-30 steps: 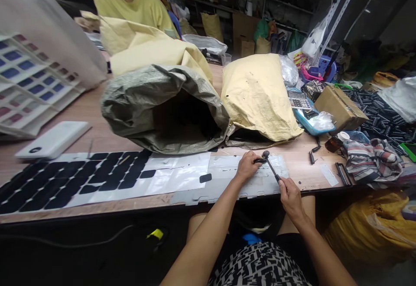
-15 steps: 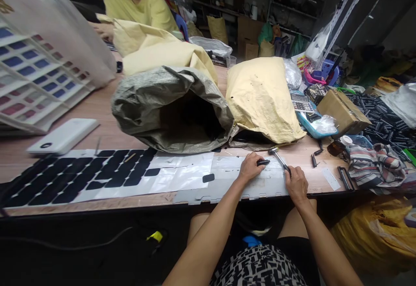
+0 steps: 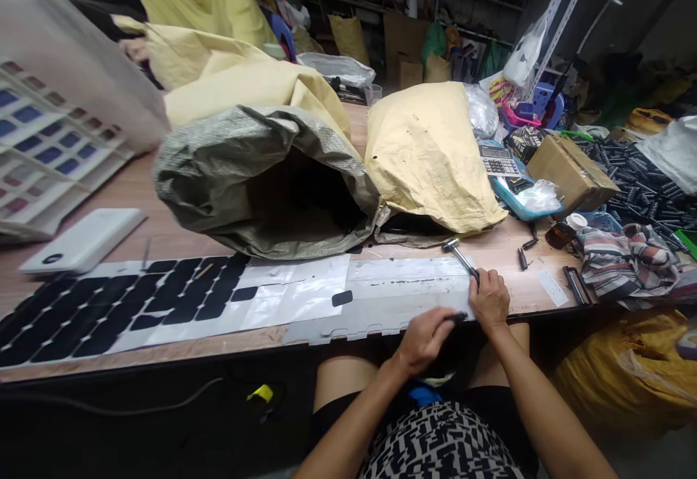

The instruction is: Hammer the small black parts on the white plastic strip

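Black piece (image 3: pixel 460 316) nearer, long axis rightward, in left fingers (image 3: pixel 441 321); hammer (image 3: pixel 460 257) in right fingers (image 3: pixel 486 284).

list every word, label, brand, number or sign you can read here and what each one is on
No text can be read for certain.
Grey rectangular calculator: key markings too small to read.
White flat rectangular box: dark oval mark, too blurred to read.
Black-and-white printed package: print too blurred to read.
White rectangular paper slip: any marks too small to read.
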